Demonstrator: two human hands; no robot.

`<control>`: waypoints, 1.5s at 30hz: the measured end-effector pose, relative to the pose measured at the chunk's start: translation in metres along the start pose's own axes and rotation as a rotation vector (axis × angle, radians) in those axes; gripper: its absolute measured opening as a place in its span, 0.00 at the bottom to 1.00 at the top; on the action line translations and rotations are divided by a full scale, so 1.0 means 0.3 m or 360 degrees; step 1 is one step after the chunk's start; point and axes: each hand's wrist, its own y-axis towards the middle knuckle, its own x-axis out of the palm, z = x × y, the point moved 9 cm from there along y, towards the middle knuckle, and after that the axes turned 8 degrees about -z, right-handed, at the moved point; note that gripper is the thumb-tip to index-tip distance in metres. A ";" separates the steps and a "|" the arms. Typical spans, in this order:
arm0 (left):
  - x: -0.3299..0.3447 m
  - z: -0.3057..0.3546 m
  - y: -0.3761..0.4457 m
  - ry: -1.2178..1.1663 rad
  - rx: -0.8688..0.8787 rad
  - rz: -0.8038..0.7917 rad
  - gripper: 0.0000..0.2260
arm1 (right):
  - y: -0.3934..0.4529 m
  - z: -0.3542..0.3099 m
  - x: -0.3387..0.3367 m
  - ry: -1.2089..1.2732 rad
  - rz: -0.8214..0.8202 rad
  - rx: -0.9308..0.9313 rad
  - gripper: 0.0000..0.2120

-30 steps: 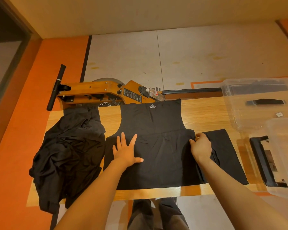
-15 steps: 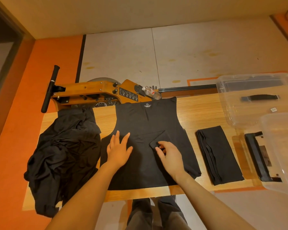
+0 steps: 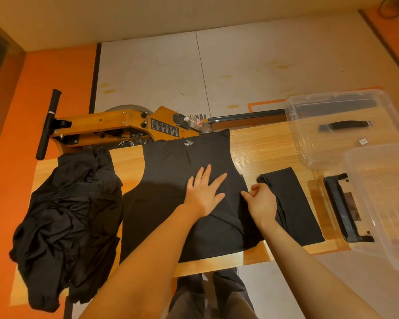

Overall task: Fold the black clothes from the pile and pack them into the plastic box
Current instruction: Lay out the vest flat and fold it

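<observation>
A black shirt [image 3: 171, 171] lies spread on the wooden table [image 3: 263, 143], collar label at the far edge, its right side folded inward. My left hand [image 3: 204, 192] rests flat on the shirt's middle with fingers spread. My right hand [image 3: 262, 202] pinches the shirt's folded right edge. A crumpled pile of black clothes [image 3: 67, 215] hangs over the table's left end. A folded black garment [image 3: 290, 203] lies to the right of the shirt. The clear plastic box [image 3: 346, 125] stands at the table's far right.
A second clear plastic piece with a black handle [image 3: 378, 203] overhangs the table's right end. A wooden machine with a black handle bar [image 3: 101, 127] stands behind the table, with a plastic bottle [image 3: 197, 124] on it. My legs show under the near edge.
My right hand carried the shirt's right side inward, then went back to the folded right edge. My left hand slid right, toward the shirt's middle.
</observation>
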 end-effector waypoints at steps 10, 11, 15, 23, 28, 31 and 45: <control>0.079 0.001 0.023 0.0080 0.0025 -0.0081 0.29 | 0.040 0.003 0.023 0.0185 -0.0315 -0.0134 0.05; 0.082 -0.001 0.021 0.0097 0.0021 -0.0077 0.29 | 0.040 0.003 0.024 0.0260 -0.0365 -0.0130 0.05; 0.091 -0.008 0.019 0.0124 0.0000 -0.0096 0.29 | 0.040 0.021 0.036 0.0591 -0.0513 -0.0026 0.05; 0.092 -0.012 0.015 0.0151 0.0012 -0.0123 0.29 | 0.035 0.018 0.040 0.1216 -0.0563 0.0146 0.18; 0.093 -0.019 0.000 0.0168 0.0052 -0.0117 0.29 | 0.049 0.017 0.019 0.1315 -0.0459 0.0108 0.21; 0.095 -0.030 -0.012 0.0188 0.0075 -0.0114 0.29 | 0.057 0.030 -0.007 0.1087 -0.0292 0.0020 0.21; 0.130 -0.068 -0.071 0.0201 -0.0211 0.0130 0.31 | -0.094 -0.002 0.137 -0.1061 -0.0053 -0.0814 0.27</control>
